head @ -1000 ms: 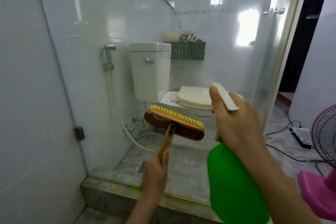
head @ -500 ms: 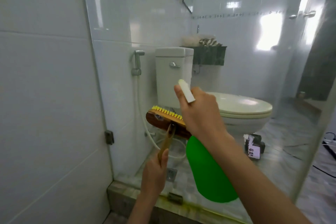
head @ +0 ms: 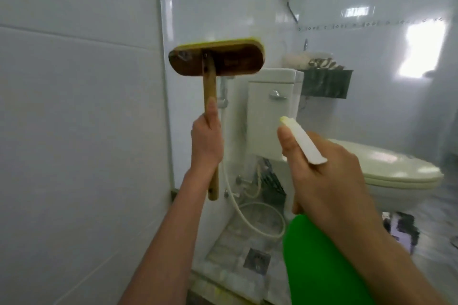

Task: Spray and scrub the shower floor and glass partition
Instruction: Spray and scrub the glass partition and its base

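Note:
My left hand (head: 207,142) grips the wooden handle of a scrub brush (head: 216,59), raised at head height. Its brown back faces me and its yellow bristles point away, toward the glass partition (head: 198,7); contact cannot be told. My right hand (head: 322,171) holds a green spray bottle (head: 319,262) by its neck, with the white nozzle (head: 301,140) aimed up and left at the glass. The stone shower floor (head: 230,250) with a square drain (head: 256,260) lies below, seen through the glass.
A white toilet (head: 386,168) with its tank (head: 271,109) stands behind the glass. A bidet hose (head: 250,220) coils on the floor beside it. White tiled wall (head: 74,131) fills the left. A dark wall basket (head: 324,83) hangs behind the tank.
My left hand lifted the brush from waist height up toward the glass and turned its back to me. The view moved closer and leftward. The right hand keeps the bottle raised.

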`<action>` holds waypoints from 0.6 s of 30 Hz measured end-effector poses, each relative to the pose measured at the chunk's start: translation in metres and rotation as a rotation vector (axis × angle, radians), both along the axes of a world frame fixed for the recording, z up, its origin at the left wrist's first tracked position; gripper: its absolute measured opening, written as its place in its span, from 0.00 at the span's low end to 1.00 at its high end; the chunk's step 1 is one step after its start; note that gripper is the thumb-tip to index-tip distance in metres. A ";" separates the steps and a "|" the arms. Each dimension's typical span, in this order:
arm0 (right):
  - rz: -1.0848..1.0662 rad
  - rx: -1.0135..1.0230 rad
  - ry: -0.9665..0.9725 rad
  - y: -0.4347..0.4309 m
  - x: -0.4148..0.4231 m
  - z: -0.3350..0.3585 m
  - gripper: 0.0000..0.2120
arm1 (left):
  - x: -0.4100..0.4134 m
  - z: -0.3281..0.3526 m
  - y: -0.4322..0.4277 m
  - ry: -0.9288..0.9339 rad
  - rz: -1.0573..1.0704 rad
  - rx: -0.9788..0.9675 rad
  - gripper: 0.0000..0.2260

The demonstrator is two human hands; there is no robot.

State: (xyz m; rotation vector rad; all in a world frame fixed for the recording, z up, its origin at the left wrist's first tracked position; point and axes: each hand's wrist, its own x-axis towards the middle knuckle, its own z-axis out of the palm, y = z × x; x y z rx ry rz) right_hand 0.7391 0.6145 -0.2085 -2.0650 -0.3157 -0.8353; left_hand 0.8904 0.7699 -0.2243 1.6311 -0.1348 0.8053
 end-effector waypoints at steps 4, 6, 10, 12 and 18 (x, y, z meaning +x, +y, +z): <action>0.026 0.036 -0.011 0.004 0.003 0.004 0.26 | -0.039 -0.143 -0.022 0.165 0.033 -0.008 0.28; 0.037 0.045 0.007 0.004 0.005 0.005 0.27 | -0.055 -0.179 -0.020 0.279 0.026 0.045 0.29; 0.075 0.094 0.055 0.012 0.012 0.027 0.25 | -0.030 -0.095 0.001 0.166 0.056 0.018 0.26; 0.087 0.134 0.078 0.019 0.017 0.047 0.24 | -0.011 -0.026 0.013 0.076 0.071 -0.005 0.26; 0.070 0.243 0.134 0.035 0.017 0.139 0.21 | -0.042 -0.017 -0.003 0.258 0.013 0.052 0.30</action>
